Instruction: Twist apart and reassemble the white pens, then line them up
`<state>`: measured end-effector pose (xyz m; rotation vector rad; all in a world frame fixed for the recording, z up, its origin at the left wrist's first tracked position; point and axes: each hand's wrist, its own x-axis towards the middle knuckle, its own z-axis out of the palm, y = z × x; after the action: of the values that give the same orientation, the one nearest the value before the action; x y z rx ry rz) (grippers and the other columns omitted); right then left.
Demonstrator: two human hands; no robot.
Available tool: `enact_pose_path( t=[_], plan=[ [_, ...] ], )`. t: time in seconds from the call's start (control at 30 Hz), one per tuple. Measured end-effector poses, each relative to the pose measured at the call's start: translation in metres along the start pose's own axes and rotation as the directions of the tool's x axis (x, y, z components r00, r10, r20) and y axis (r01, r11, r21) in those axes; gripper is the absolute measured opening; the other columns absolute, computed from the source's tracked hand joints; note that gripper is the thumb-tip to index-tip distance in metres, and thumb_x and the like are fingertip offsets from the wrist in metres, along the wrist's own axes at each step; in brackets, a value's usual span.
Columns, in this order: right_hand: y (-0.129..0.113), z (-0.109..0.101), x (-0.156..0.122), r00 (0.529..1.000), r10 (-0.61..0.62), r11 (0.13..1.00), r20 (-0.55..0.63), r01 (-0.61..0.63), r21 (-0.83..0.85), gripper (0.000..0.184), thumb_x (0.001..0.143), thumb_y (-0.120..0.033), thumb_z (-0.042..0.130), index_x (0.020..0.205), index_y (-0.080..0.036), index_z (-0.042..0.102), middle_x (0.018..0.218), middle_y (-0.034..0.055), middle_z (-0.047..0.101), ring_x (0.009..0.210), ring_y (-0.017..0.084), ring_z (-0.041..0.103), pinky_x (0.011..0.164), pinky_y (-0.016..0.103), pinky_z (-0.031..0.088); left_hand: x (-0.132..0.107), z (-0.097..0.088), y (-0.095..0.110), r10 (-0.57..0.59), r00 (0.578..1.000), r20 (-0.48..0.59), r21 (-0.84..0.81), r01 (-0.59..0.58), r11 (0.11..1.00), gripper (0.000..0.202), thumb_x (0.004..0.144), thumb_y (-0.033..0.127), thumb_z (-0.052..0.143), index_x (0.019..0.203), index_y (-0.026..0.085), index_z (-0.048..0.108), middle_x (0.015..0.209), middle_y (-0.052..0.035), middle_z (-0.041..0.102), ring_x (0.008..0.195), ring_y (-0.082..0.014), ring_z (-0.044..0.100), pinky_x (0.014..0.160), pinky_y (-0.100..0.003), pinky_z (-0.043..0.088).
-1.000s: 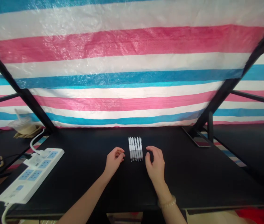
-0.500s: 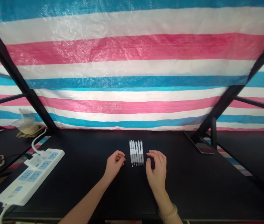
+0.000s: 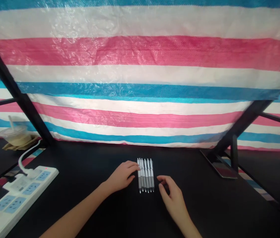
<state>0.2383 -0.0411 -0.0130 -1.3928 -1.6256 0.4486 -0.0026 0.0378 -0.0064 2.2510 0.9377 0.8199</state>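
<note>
Several white-and-grey pens (image 3: pixel 145 175) lie side by side in a neat row on the black tabletop (image 3: pixel 120 215), their tips pointing towards me. My left hand (image 3: pixel 122 175) comes in from the left, palm down. Its fingers reach the leftmost pen at the upper barrel and seem to touch it, without gripping it. To the right of the row, my right hand (image 3: pixel 173 196) rests with thumb and fingers curved apart. Nothing is between its fingers, and a small gap separates it from the pens.
A white power strip (image 3: pixel 18 198) with plugs and cables lies at the left. Beyond it stands a plastic cup with a straw (image 3: pixel 16 134). A dark phone (image 3: pixel 225 170) lies at the right by the black frame leg (image 3: pixel 233 152). Striped sheeting (image 3: pixel 140 76) hangs behind.
My view has shifted, so the pens look lower and larger. My left hand has stretched its fingers out to the leftmost pen. My right hand has drawn back slightly towards me.
</note>
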Motion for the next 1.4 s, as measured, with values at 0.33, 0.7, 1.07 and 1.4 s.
enact_pose_path(
  t=[0.33, 0.7, 1.07, 1.4],
  plan=[
    [0.001, -0.004, 0.032, 0.976, 0.097, 0.986, 0.193, -0.120, 0.112, 0.018, 0.080, -0.027, 0.053, 0.091, -0.023, 0.066, 0.072, 0.0003, 0.060, 0.065, 0.019, 0.057, 0.060, 0.031, 0.045, 0.010, -0.010, -0.014, 0.129, 0.986, 0.107, 0.200, -0.148, 0.968, 0.036, 0.084, 0.004, 0.052, 0.108, 0.024, 0.068, 0.114, -0.0101, 0.065, 0.111, -0.0263, 0.056, 0.098, -0.043, 0.046],
    [-0.041, 0.005, -0.002, 0.656, 0.266, 0.710, 0.707, -0.629, 0.316, 0.048, 0.086, -0.064, 0.048, 0.097, -0.018, 0.058, 0.086, 0.0043, 0.062, 0.044, 0.008, 0.050, 0.033, 0.018, 0.029, -0.017, -0.019, 0.006, 0.166, 0.986, 0.022, 0.160, -0.167, 0.973, 0.028, 0.095, 0.011, 0.042, 0.100, 0.023, 0.067, 0.097, -0.0088, 0.069, 0.115, -0.0257, 0.054, 0.098, -0.040, 0.045],
    [-0.030, 0.035, -0.019, 0.363, 0.162, 0.317, 0.917, -0.900, 0.300, 0.047, 0.078, -0.062, 0.064, 0.080, -0.016, 0.058, 0.048, -0.0034, 0.055, 0.038, 0.005, 0.039, 0.039, 0.018, 0.016, -0.015, 0.007, 0.025, -0.513, 0.853, -0.099, -0.709, 0.301, 0.638, 0.058, 0.080, 0.028, 0.073, 0.134, 0.024, 0.054, 0.127, -0.0156, 0.060, 0.091, -0.0266, 0.070, 0.074, -0.038, 0.058],
    [-0.016, 0.042, -0.021, 0.423, 0.080, 0.204, 0.903, -0.893, 0.400, 0.060, 0.069, -0.063, 0.074, 0.091, -0.007, 0.069, 0.063, 0.0043, 0.064, 0.053, 0.010, 0.055, 0.054, 0.023, 0.034, -0.013, 0.015, 0.020, -0.707, 0.705, 0.053, -0.961, 0.229, 0.157, 0.040, 0.060, 0.034, 0.091, 0.091, 0.012, 0.078, 0.071, -0.0050, 0.072, 0.074, -0.0172, 0.071, 0.071, -0.024, 0.055]
  ],
)
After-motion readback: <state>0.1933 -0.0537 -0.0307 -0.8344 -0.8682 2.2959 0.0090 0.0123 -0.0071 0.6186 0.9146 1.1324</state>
